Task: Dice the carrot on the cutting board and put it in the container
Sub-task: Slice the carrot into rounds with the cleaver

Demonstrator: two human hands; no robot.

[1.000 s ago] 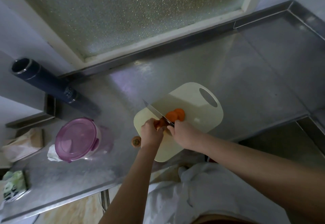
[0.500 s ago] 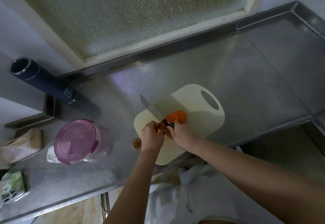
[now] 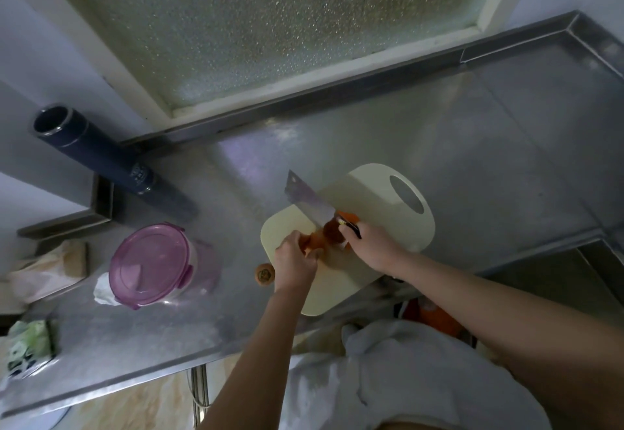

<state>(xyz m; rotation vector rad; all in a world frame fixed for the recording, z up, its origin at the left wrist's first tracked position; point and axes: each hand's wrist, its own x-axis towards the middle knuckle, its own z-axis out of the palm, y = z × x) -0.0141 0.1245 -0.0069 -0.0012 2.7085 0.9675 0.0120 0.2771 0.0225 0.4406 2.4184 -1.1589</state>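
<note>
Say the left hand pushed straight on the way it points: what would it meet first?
Probably the cleaver, its blade just beyond the carrot that the left hand grips; depth is hard to judge.

Orange carrot [image 3: 315,240] on a pale cream cutting board [image 3: 381,193]; the knife [image 3: 305,198] in the right hand [image 3: 374,247] has a silver-grey blade and black handle; left of the left hand [image 3: 295,261], a container [image 3: 150,262] with a translucent pink-purple lid; beyond both hands, dull grey steel counter [image 3: 439,126], navy tube [image 3: 91,149], speckled greenish frosted glass [image 3: 270,24].
</note>
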